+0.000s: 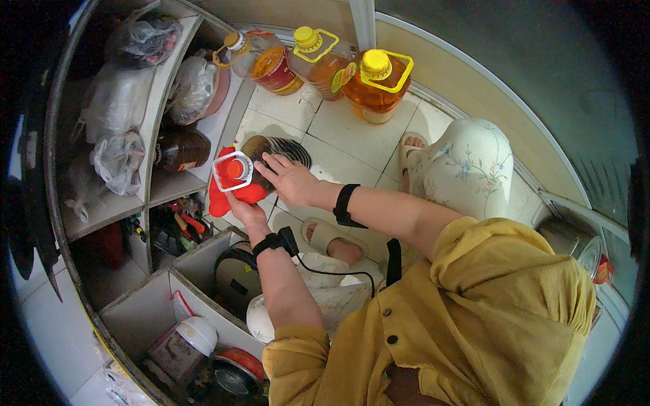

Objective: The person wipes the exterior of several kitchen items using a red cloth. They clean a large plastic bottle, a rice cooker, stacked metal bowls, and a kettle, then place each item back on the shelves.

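Observation:
A dark ribbed plastic jug (298, 150) leans over the tiled floor, its orange-red cap and white loop handle (218, 166) to the left. My right hand (292, 179) grips the jug just past the cap, its fingers spread over the side. Below the handle my left hand (249, 214) holds a bright red cloth (218, 199) bunched against the jug. The cloth hides some of that hand's fingers and part of the jug's neck.
Three large oil jugs stand along the back: a white-capped one (271, 68), then two yellow-capped ones (325, 71) (379, 98). Open shelves (157, 115) with plastic bags and a dark bottle (184, 149) line the left. Bowls (198, 333) fill a lower-left compartment.

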A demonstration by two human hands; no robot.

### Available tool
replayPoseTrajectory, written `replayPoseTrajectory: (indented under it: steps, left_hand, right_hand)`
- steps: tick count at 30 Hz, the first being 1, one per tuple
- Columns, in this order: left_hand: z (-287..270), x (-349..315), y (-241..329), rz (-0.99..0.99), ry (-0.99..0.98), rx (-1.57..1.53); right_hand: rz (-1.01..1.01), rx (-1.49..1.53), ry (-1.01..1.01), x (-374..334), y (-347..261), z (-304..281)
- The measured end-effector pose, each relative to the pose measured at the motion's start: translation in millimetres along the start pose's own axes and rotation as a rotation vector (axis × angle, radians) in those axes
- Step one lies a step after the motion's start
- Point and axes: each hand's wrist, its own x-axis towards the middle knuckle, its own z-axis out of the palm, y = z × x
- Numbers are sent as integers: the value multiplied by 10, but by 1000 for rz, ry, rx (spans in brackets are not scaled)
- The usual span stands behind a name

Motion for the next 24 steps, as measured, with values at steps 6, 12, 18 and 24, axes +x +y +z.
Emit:
replayPoseTrajectory:
  steps: [6,12,18,24]
  left_hand:
    - [-267,97,-211,-62,28,45]
    - [-524,-189,-475,-193,130,251]
    - [-506,-720,-377,-557,-91,624]
    - [-155,-824,271,-266,-290,306]
  right_hand:
    - [8,2,-14,-34,-23,-70]
    - [1,-24,3,-48,-48,-106]
    - [72,34,-82,-66,-76,-194]
    - [-95,487,-121,-107,-335,-269]
